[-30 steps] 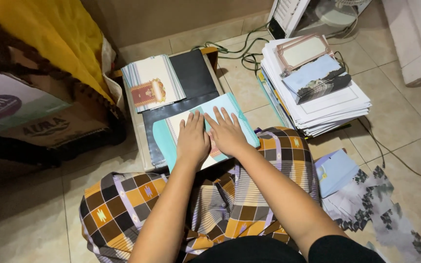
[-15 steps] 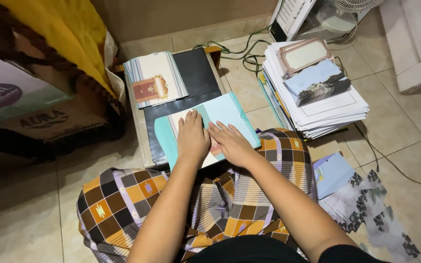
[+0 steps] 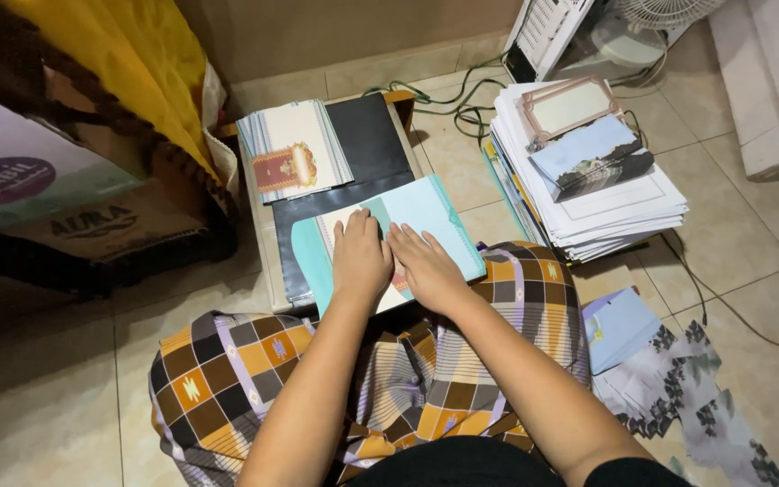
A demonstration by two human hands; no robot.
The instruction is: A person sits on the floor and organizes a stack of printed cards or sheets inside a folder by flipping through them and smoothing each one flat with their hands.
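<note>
Floor-level black board (image 3: 362,171) bears teal folder (image 3: 426,216) under flat, open left hand (image 3: 361,261) and right hand (image 3: 427,271).

Teal folder (image 3: 426,216), black mat (image 3: 367,149), orange-brown checked cloth (image 3: 227,374).

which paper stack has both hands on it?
The teal-covered sheets on the black board in front of the lap: left hand and right hand press flat on them. The fanned stack behind and the tall white pile to the right lie untouched.

Head camera looks steeply down, close over the lap and floor (image 3: 65,397).
</note>
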